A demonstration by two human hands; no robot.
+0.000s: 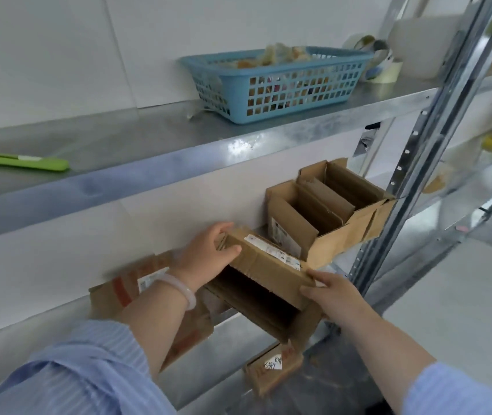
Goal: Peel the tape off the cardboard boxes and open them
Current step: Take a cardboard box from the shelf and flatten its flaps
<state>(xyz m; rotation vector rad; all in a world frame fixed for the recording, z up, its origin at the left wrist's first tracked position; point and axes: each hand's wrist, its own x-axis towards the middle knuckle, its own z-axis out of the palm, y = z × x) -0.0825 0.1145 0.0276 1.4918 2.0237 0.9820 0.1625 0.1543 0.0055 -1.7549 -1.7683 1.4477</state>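
Head view shows the box [268, 266] over the middle of the lower shelf [232, 332], its top already open. The left hand [208, 256] curls over its left end and the right hand [333, 293] grips the right corner. Holding both ends level should let it slide in beside the opened boxes [328, 214] at the shelf's back right corner.

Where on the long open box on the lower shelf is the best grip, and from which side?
Probably by its two short ends, one hand coming in from each side. The open box is long and lies tipped, opening facing out, so the ends give firm walls to clamp between the hands. The left hand and right hand hold it just there.
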